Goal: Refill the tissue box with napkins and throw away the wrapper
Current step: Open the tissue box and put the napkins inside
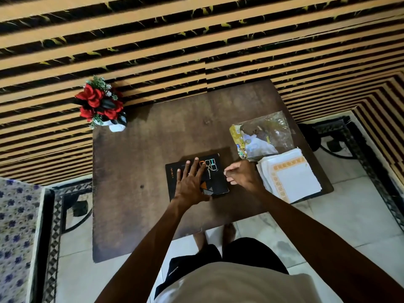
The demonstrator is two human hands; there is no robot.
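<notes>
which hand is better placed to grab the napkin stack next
Right. The right hand sits at the black tissue box's right edge, just beside the napkin stack. The left hand lies flat on the box, farther away, and seems to steady it.

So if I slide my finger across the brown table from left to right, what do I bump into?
Red flower pot → black tissue box with the left hand flat on it → right hand at its edge → napkin stack.
</notes>
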